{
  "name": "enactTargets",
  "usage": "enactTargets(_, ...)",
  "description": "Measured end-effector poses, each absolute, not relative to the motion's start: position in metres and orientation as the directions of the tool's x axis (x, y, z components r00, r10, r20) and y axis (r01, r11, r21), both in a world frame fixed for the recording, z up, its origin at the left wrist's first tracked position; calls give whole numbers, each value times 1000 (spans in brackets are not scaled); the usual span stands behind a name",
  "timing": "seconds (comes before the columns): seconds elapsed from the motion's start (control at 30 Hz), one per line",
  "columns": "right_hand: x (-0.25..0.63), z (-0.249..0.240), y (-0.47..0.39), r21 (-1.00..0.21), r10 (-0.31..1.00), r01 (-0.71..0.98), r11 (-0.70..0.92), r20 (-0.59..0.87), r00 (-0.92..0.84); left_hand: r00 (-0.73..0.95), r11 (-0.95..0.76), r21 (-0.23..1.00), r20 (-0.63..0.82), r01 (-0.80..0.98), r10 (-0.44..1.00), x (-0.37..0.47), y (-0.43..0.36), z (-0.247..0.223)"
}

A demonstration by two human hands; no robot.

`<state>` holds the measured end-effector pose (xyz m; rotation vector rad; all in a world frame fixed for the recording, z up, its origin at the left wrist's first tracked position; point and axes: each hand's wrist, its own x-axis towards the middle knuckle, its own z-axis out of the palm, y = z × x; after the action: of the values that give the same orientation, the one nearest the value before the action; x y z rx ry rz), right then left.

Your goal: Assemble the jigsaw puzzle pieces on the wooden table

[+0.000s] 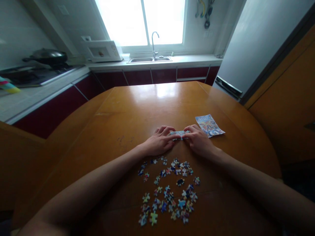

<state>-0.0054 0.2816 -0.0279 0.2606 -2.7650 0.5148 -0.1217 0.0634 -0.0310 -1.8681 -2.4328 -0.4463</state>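
A narrow strip of joined jigsaw pieces, pale blue and white, lies flat on the wooden table. My left hand rests at its left end, fingers curled over the edge. From the other side, my right hand presses its fingertips on the right end. Both hands are closed on the strip, and the fingers hide its ends. Nearer to me lie several loose jigsaw pieces in mixed colours. Just beyond my right hand is a creased printed picture sheet.
The table has a rounded edge. Behind it run a counter with a sink, a tap and a white microwave. A lidded pan sits on the stove at left. A fridge stands at right.
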Motion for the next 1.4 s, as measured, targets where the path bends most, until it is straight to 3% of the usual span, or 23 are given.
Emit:
enactTargets(0.17,-6,-26,281,-342,-113,-235,910,341,-933,-282,238,219,200,946,938,-120,64,-30)
enactTargets(0.3,-8,-25,290,-482,-1,-198,853,378,-926,-291,246,224,197,943,936,-120,64,-28)
enactTargets(0.4,-8,-24,300,-519,71,-150,841,382,-921,-282,240,218,187,946,941,-120,64,-27)
enactTargets(0.63,-4,-21,306,-490,80,-94,867,323,-943,-281,237,228,189,944,941,-121,63,-26)
enactTargets(1.03,2,-19,298,-393,33,-65,917,238,-971,-367,235,383,322,894,873,-127,67,-32)
enactTargets(1.4,-9,-27,296,-348,65,-48,936,306,-950,-430,253,430,388,867,815,-131,68,-36)
